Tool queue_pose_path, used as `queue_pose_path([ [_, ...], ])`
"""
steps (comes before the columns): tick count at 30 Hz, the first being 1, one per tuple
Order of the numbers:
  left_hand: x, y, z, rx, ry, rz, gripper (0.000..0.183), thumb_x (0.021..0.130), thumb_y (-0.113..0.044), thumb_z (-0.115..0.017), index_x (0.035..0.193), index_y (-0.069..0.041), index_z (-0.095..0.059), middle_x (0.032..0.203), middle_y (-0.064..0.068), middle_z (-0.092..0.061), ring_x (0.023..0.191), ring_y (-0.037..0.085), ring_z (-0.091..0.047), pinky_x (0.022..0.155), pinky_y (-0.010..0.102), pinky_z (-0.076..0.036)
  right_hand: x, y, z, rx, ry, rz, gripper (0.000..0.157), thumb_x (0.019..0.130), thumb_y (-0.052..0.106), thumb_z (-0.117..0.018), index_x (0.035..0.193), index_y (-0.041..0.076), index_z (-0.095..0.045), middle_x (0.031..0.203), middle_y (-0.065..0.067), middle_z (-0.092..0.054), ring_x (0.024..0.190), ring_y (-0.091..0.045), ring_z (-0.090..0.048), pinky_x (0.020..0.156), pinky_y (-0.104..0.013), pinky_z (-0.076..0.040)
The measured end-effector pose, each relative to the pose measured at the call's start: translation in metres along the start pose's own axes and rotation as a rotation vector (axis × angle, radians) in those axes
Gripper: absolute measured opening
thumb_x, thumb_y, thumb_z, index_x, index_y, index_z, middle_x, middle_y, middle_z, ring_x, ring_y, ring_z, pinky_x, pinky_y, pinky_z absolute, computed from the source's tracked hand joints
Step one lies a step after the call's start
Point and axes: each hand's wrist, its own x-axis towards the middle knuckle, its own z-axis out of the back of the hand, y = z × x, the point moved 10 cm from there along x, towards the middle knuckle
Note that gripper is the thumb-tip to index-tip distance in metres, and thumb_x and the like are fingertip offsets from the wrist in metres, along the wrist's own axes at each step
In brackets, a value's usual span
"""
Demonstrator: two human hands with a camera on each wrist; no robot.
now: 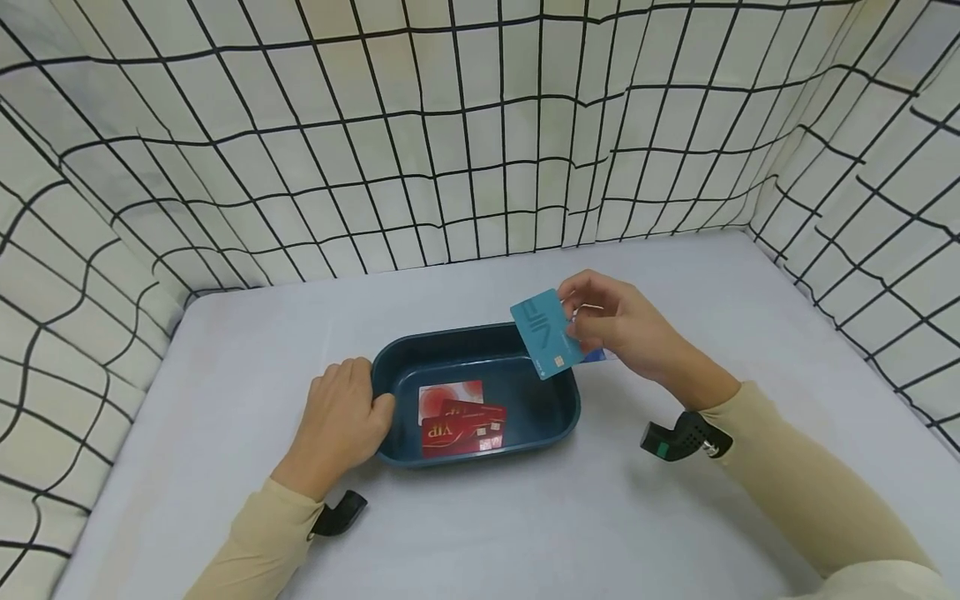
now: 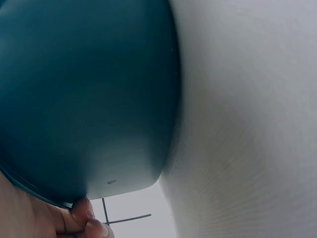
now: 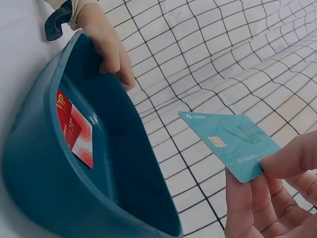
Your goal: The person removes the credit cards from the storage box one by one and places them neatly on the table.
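Observation:
A dark teal plastic basin (image 1: pixel 472 454) stands on the table, its outer wall (image 2: pixel 94 99) filling much of the left wrist view. My left hand (image 1: pixel 336 417) grips its left end, with the thumb over the rim. Between thumb and fingers, my right hand (image 1: pixel 618 321) pinches a light teal VIP card (image 1: pixel 543 333) above the basin's right end. That card (image 3: pixel 230 144) shows a chip and lettering in the right wrist view. Inside the basin, red VIP cards (image 1: pixel 450 433) overlap a red-and-white card (image 1: pixel 450 393).
Something blue (image 1: pixel 595 356), partly hidden by the right hand and the teal card, shows at the basin's right side. A white cloth (image 1: pixel 480 533) covers the table. White walls with a black grid (image 1: pixel 450 142) enclose the back and both sides.

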Motion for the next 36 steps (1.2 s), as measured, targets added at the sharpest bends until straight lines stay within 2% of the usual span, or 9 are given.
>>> queue_pose_path([
  [9,-0.002,0.002,0.000,0.010,-0.003,0.004,0.016,0.087,-0.017,-0.050,0.085,-0.001,-0.051,0.074,0.011,-0.048,0.072,0.028,-0.045,0.067,0.037,-0.031,-0.008,-0.005,0.027,0.024,-0.046,0.015,0.035,0.092,-0.003,-0.053,0.121,0.016,-0.056,0.106,-0.003,-0.053,0.080,-0.016,-0.058,0.072,-0.030,-0.057],
  [14,-0.002,0.001,-0.001,0.010,0.001,0.007,0.016,0.087,-0.017,-0.050,0.085,-0.001,-0.051,0.075,0.011,-0.049,0.074,0.029,-0.046,0.068,0.037,-0.031,-0.012,-0.010,0.043,0.038,-0.094,-0.007,0.033,0.094,-0.001,-0.053,0.121,0.018,-0.056,0.107,-0.003,-0.053,0.084,-0.015,-0.061,0.066,-0.025,-0.054],
  [17,-0.002,0.001,-0.001,0.011,0.005,0.010,0.016,0.087,-0.017,-0.051,0.086,-0.001,-0.051,0.075,0.011,-0.049,0.074,0.029,-0.046,0.068,0.037,-0.032,-0.016,-0.014,0.053,0.026,-0.130,-0.024,0.032,0.096,0.002,-0.055,0.122,0.020,-0.057,0.109,-0.002,-0.052,0.090,-0.015,-0.061,0.069,-0.023,-0.055],
  [21,-0.001,0.000,-0.001,0.013,0.005,0.010,0.015,0.086,-0.016,-0.050,0.085,-0.001,-0.051,0.075,0.011,-0.048,0.074,0.029,-0.046,0.069,0.038,-0.032,-0.020,-0.019,0.066,0.036,-0.161,-0.025,0.031,0.097,0.003,-0.055,0.123,0.020,-0.057,0.110,0.000,-0.052,0.101,-0.017,-0.060,0.080,-0.025,-0.059],
  [28,-0.002,-0.002,0.002,0.052,-0.009,0.001,0.017,0.086,-0.017,-0.050,0.086,0.000,-0.051,0.075,0.011,-0.049,0.073,0.029,-0.045,0.068,0.039,-0.033,-0.027,-0.028,0.087,0.088,-0.205,-0.001,0.033,0.097,0.000,-0.053,0.125,0.019,-0.057,0.111,-0.001,-0.051,0.103,-0.017,-0.057,0.079,-0.023,-0.058],
  [36,-0.001,-0.005,0.001,0.090,-0.005,-0.017,0.021,0.087,-0.018,-0.051,0.091,0.002,-0.053,0.077,0.012,-0.050,0.075,0.029,-0.045,0.069,0.040,-0.034,-0.033,-0.045,0.112,0.143,-0.264,-0.048,0.034,0.099,0.000,-0.052,0.128,0.018,-0.056,0.115,-0.001,-0.051,0.103,-0.017,-0.056,0.077,-0.022,-0.058],
])
